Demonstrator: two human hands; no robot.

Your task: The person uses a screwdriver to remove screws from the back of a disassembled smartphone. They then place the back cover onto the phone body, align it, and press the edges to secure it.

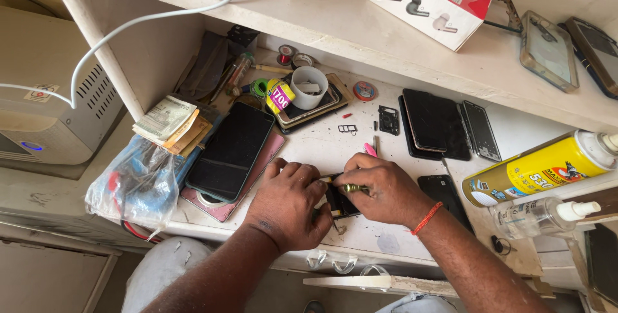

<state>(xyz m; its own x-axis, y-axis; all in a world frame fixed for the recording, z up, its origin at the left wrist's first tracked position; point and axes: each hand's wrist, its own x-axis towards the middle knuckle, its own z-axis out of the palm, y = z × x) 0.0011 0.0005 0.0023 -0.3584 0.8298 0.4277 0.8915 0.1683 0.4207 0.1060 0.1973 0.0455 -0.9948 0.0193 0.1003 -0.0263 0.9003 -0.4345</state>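
Observation:
My left hand [288, 203] rests on the white worktop and holds down a small dark phone [340, 202] lying flat near the front edge; most of the phone is hidden under both hands. My right hand [384, 189], with a red thread on its wrist, grips a slim screwdriver [355, 188] with a green and metal shaft, its tip pointing left onto the phone. A pink tool [371, 149] pokes out just behind my right hand.
A large black tablet [230, 151] lies left on a pink cover, beside a plastic bag [136, 183] and banknotes [165, 117]. Black phones and frames [435, 124] sit behind right. A yellow spray can [541, 167], a clear bottle [541, 215], a white cup [308, 86], and a boxed shelf above.

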